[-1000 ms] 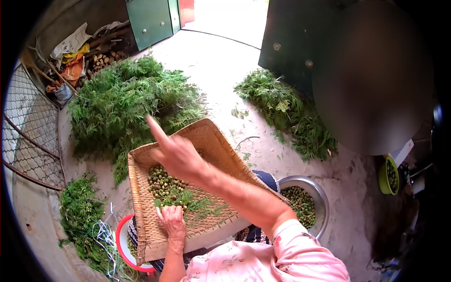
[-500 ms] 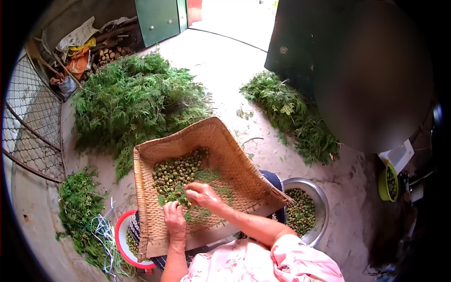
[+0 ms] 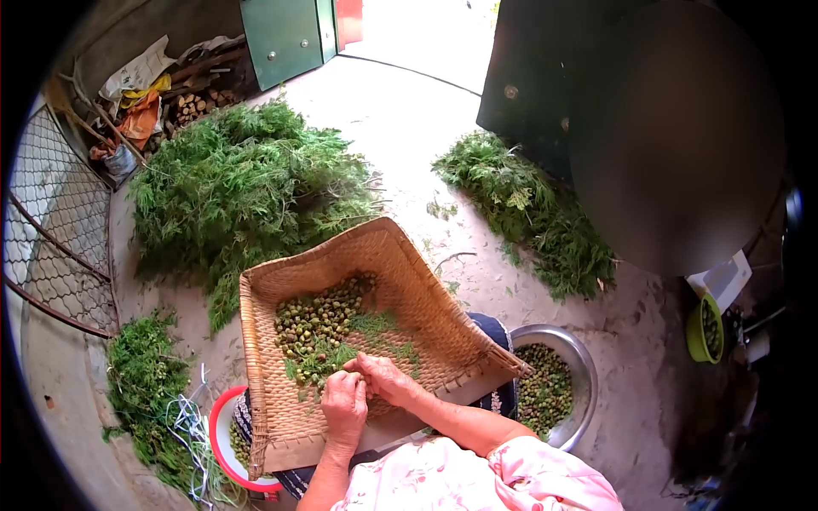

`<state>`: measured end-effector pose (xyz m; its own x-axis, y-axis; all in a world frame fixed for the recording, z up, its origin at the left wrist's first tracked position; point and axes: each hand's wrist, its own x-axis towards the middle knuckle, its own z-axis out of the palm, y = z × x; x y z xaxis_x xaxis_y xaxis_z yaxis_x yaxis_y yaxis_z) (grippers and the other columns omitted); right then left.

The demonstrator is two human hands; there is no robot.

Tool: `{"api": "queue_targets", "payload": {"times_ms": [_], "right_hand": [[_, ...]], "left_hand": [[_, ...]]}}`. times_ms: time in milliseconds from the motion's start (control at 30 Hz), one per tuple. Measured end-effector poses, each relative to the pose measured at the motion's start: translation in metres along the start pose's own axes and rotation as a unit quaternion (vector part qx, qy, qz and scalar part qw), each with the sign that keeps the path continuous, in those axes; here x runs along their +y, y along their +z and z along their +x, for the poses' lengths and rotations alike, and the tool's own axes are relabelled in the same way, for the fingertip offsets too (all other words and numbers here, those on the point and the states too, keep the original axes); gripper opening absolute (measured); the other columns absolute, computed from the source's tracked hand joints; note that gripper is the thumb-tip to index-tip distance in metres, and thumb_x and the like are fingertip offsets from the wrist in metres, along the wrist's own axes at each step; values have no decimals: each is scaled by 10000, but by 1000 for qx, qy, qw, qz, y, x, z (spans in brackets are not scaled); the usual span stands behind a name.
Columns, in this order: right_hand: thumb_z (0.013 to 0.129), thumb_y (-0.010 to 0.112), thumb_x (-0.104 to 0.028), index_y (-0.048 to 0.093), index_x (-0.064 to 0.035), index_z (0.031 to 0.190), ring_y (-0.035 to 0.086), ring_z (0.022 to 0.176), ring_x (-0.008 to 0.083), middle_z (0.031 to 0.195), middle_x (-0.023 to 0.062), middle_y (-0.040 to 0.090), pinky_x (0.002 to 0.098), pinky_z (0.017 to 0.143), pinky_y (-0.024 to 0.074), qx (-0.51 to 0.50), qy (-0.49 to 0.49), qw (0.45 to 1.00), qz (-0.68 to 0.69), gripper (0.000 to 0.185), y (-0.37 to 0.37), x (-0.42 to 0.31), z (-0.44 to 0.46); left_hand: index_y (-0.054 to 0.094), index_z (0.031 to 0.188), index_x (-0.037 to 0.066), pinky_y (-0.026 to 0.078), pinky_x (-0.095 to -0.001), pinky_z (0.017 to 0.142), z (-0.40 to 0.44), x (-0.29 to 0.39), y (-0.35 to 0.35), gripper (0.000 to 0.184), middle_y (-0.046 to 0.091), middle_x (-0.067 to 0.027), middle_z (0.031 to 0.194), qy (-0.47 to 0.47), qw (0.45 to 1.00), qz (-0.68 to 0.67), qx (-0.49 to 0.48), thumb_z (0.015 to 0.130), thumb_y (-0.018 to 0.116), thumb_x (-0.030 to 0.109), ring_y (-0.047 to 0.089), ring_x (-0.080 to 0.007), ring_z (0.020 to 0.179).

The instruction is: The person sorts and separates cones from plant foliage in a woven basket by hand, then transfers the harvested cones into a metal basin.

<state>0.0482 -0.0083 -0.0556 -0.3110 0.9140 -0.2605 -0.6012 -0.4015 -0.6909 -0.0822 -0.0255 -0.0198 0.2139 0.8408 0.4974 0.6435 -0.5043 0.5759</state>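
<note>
A woven basket (image 3: 434, 319) rests across the lap, tilted, its high rim at the back. Inside it lies a heap of small round green-brown cones (image 3: 311, 319), with feathery green sprigs (image 3: 372, 324) beside and on them. Over the near part of the basket my two hands come together. My left hand (image 3: 345, 402) is closed, fingertips pressed together close to the right one. My right hand (image 3: 383, 377) is also closed in a pinch, just below a green sprig at the heap's edge. Whatever sits between the fingers is hidden or too small to name.
Large piles of cut evergreen branches (image 3: 247, 179) lie on the floor ahead, with more branches (image 3: 528, 204) at right. A metal basin (image 3: 588, 383) of cones stands right of the basket, a red-rimmed basin (image 3: 217, 439) at left. Wire mesh (image 3: 64, 196) lines the left side.
My left hand has shifted right and slightly down. My right hand has moved right and down, away from the cones, so the hands now meet nearer the basket's front edge.
</note>
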Motion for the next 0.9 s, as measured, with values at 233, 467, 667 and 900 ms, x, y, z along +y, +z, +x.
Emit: {"api": "queue_targets", "payload": {"times_ms": [233,467,667,900], "right_hand": [[939,503,-343,565,6,1099,566,694,92,857,29,603,235,587,488,-49,18,997,55,389,-8,-1,2],[935,526,-293,577,-39,1069,552,657,85,859,19,591,210,507,454,-8,1,997,77,292,-5,-4,0],[909,580,-250,602,-66,1049,500,568,72,739,-13,545,204,446,369,37,13,997,61,232,-26,-34,-5],[910,578,-213,588,-39,1076,526,604,95,756,27,559,220,458,384,29,11,997,76,241,-22,-26,-4]], "left_hand": [[616,976,21,493,-376,716,7,4,1,200,607,-136,940,16,1000,5,-7,779,638,48,596,-304,827],[613,1022,17,467,-391,773,9,14,-2,266,616,-136,965,37,999,15,-33,766,656,79,576,-307,885],[613,991,35,417,-408,850,-7,-21,-37,271,559,-123,1026,-65,983,168,-32,740,666,123,514,-302,968],[619,989,91,408,-402,820,-21,-28,-36,262,531,-88,953,-68,965,225,-115,739,667,152,492,-282,929]]}}
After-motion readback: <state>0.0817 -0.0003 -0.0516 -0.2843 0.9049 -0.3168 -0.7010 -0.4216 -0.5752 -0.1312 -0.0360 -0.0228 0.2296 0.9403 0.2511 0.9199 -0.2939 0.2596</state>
